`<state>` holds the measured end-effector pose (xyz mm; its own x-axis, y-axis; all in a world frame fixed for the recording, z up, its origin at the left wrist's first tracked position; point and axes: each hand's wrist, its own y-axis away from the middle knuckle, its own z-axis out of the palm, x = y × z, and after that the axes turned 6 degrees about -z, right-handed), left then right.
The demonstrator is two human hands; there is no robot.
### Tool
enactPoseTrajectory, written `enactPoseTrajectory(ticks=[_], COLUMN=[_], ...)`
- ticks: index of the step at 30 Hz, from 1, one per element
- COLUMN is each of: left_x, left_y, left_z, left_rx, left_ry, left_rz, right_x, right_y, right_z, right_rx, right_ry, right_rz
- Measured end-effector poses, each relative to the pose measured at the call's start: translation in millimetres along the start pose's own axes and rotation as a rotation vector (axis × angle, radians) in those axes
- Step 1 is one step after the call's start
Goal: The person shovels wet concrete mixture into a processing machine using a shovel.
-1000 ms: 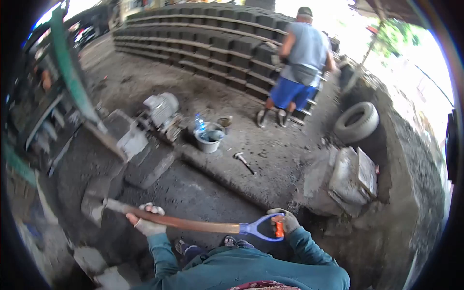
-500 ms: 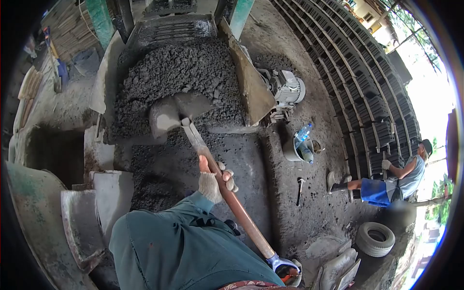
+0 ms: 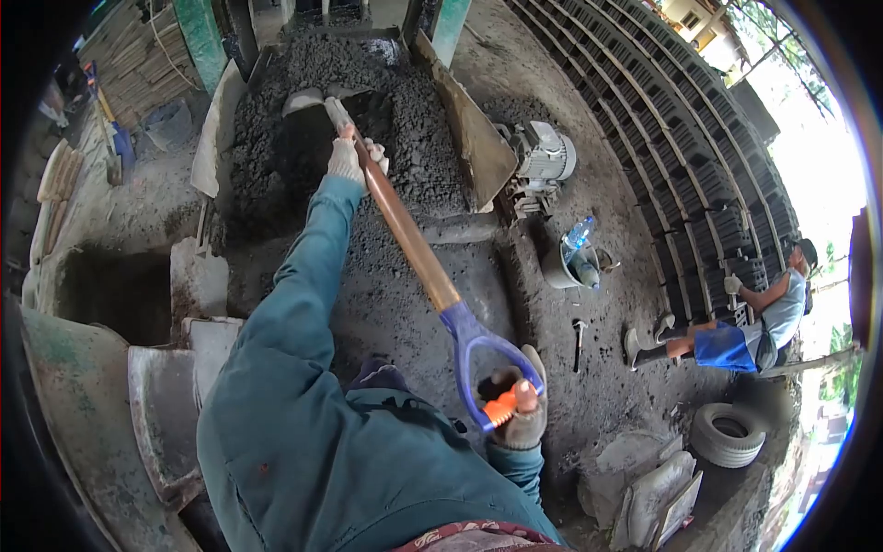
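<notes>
A shovel [image 3: 414, 239] stretches from the lower middle up into a bed of dark, crumbly material [image 3: 423, 138]. Its blade is partly visible at the upper end, within the material. My left hand [image 3: 354, 161], in a pale glove with bare fingertips, is wrapped round the shaft close to the blade, the arm stretched forward. Down at the purple D-shaped handle, my right hand [image 3: 522, 414], also gloved, grips the orange crossbar. Wooden side boards flank the bed.
A grey motor [image 3: 544, 152] stands right of the bed, near a bucket [image 3: 557, 267] holding bottles. A hammer [image 3: 579, 345] and a tire [image 3: 727, 434] lie on the ground. At right, a person [image 3: 759, 322] is beside racks of blocks [image 3: 671, 156]. A pit [image 3: 115, 290] is at left.
Both hands and the shovel have moved forward and up in the view. The blade has gone from the near edge of the material to deeper in the bed, and my left arm has extended.
</notes>
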<state>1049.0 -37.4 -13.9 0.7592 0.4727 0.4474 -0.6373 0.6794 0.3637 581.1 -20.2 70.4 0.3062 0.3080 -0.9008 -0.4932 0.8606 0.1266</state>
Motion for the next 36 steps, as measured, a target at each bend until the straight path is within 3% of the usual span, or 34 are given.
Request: enactPoseTrajectory(ticks=[1, 4, 6, 9, 12, 13, 15, 18, 22, 24, 26, 36], left_x=[1.3, -51.8, -102.3, -172.5, -232.1, -254.6, -294.5, -336.8, -347.2, -326.0, -297.8, -113.3], left_y=[1.4, 75.5, 116.9, 152.8, 200.9, 212.5, 238.9, 260.5, 250.1, 231.1, 197.9, 1.0], left_z=[10.9, 47.6, 61.0, 65.2, 80.5, 80.2, 82.8, 82.1, 69.3, 69.3, 65.8, 38.7], left_rx=[-0.064, -0.052, -0.116, -0.235, -0.234, -0.237, -0.237, -0.195, -0.106, -0.103, -0.157, -0.143], left_ry=[-0.031, 0.065, 0.069, 0.037, 0.012, 0.021, 0.066, 0.099, 0.149, 0.112, 0.043, -0.146], left_rz=[0.03, -0.121, -0.151, -0.226, -0.332, -0.367, -0.42, -0.524, -0.609, -0.588, -0.499, -0.304], right_x=[-12.7, -26.5, -14.1, 6.9, 26.3, 8.9, -21.2, -34.2, -77.2, -82.9, -68.4, 25.8], right_y=[7.1, 13.0, 25.7, 54.6, 100.7, 120.8, 150.4, 184.8, 194.4, 178.4, 155.4, 21.7], right_z=[-11.1, -113.7, -200.3, -289.1, -397.7, -396.8, -401.5, -444.9, -419.6, -385.2, -363.4, -146.8], right_rx=[0.064, 0.184, 0.282, 0.496, 0.618, 0.517, 0.533, 0.764, 0.817, 0.738, 0.662, 0.359], right_ry=[0.061, 0.039, 0.01, 0.208, 0.09, 0.017, 0.045, 0.132, 0.096, 0.156, 0.018, 0.06], right_rz=[-0.052, -0.106, 0.054, 0.093, 0.104, 0.094, 0.125, 0.062, 0.183, 0.225, 0.262, 0.075])
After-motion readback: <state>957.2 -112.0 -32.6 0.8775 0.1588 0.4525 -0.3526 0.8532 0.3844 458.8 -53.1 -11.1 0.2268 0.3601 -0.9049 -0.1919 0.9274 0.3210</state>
